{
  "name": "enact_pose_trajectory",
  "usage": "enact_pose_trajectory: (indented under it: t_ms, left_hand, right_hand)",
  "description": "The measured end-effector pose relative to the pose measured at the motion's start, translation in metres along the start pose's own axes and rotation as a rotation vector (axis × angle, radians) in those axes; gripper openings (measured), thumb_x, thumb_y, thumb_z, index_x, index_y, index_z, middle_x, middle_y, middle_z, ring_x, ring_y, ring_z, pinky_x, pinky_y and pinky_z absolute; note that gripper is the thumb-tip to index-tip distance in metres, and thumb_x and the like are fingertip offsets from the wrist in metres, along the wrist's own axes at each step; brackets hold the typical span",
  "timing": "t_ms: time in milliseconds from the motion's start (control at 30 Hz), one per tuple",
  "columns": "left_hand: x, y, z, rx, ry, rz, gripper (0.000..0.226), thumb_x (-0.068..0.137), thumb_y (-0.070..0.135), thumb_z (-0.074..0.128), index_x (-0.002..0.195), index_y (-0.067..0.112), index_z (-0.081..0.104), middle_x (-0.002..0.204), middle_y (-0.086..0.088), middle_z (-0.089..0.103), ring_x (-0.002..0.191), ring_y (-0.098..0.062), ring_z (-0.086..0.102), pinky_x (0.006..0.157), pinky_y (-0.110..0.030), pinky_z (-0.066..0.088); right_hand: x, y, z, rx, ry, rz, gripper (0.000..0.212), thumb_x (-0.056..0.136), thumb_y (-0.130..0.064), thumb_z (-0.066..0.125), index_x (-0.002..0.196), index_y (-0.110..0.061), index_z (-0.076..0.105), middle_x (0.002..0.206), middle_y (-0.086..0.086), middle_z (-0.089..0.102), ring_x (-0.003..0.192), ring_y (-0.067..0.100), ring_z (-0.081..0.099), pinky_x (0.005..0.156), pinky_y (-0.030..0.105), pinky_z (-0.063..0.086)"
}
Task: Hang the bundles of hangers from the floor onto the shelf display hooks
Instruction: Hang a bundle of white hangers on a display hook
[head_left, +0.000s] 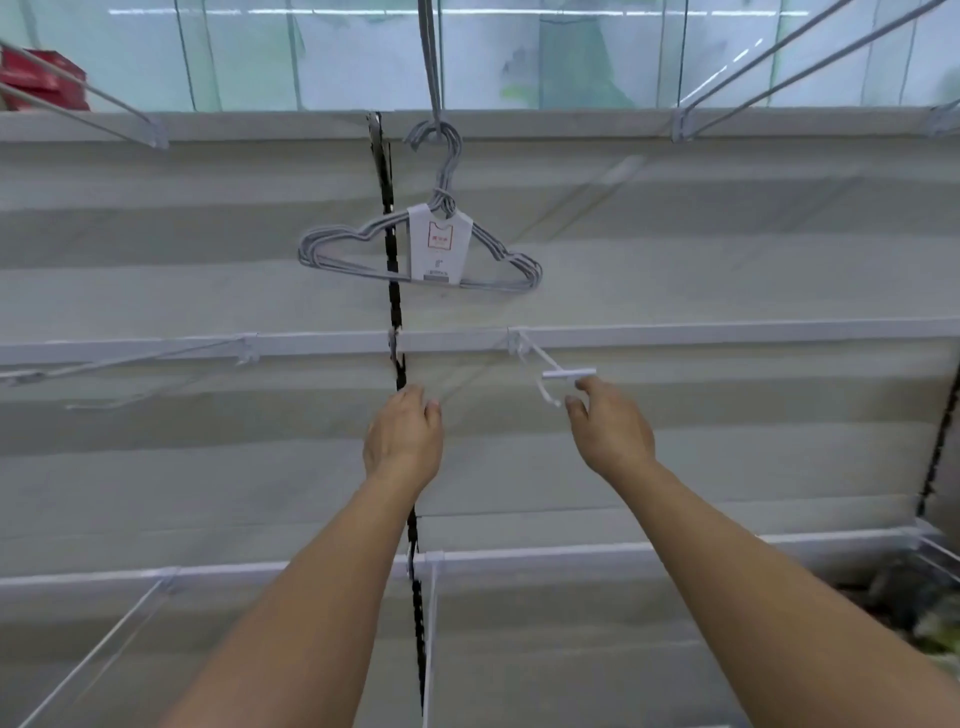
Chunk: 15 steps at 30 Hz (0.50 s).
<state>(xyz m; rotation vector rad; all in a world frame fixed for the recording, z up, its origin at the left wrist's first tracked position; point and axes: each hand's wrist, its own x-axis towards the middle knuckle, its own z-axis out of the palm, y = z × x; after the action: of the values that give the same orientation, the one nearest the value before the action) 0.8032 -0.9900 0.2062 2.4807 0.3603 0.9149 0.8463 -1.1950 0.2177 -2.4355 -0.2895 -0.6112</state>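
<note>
Head view: both hands are raised toward the shelf back panel and neither holds anything. The left hand (404, 434) has its fingers loosely bent near the black slotted upright (395, 306), apparently just short of it. The right hand (609, 426) has finger and thumb spread slightly, just below the white tip of the middle hook (550, 375), perhaps grazing it; contact cannot be judged.

One bundle of grey hangers (421, 254) hangs above both hands, its necks looped over the upper hook (432, 67). No other bundle shows here; the floor is out of sight.

What could go wrong, as a judgement: the hung bundle sits tilted, its left shoulder across the upright, so a knock from a rising hand could swing it or slide it along the hook. The middle hook points out toward the right hand and could jab the fingers or be twisted in its rail (727, 332) if pulled sideways.

Writing: the white paper sleeve (439, 244) round the bundle carries a red square mark and small grey print lower down; none of it is legible. A red box (41, 78) lies far up to the left, its text unreadable
</note>
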Motion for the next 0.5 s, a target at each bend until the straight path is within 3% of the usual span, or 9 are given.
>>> enact_pose_trajectory:
  t_ms: [133, 300, 500]
  left_hand:
    - [-0.042, -0.006, 0.008, -0.014, -0.115, 0.024, 0.036, 0.102, 0.031, 0.030, 0.111, 0.006, 0.055, 0.121, -0.017, 0.058, 0.108, -0.033, 0.054, 0.085, -0.038, 0.042]
    - [-0.102, -0.006, 0.010, -0.037, -0.231, 0.103, 0.039, 0.102, 0.032, 0.030, 0.111, 0.004, 0.056, 0.119, -0.017, 0.059, 0.106, -0.033, 0.055, 0.084, -0.038, 0.042]
    - [-0.177, -0.002, 0.015, -0.088, -0.407, 0.177, 0.048, 0.103, 0.034, 0.028, 0.140, 0.007, 0.042, 0.145, -0.010, 0.044, 0.132, -0.028, 0.041, 0.105, -0.035, 0.033]
  right_hand:
    - [-0.054, 0.014, 0.010, -0.036, -0.036, 0.079, 0.043, 0.102, -0.032, 0.035, 0.139, -0.013, 0.043, 0.138, 0.009, 0.050, 0.127, 0.030, 0.045, 0.098, 0.037, 0.039]
    - [-0.129, 0.026, 0.016, -0.057, -0.060, 0.193, 0.042, 0.102, -0.032, 0.034, 0.139, -0.012, 0.043, 0.137, 0.011, 0.050, 0.126, 0.030, 0.045, 0.098, 0.037, 0.038]
    - [-0.226, 0.048, 0.011, -0.060, -0.054, 0.334, 0.040, 0.101, -0.029, 0.038, 0.134, -0.008, 0.048, 0.133, 0.014, 0.054, 0.123, 0.031, 0.049, 0.096, 0.037, 0.040]
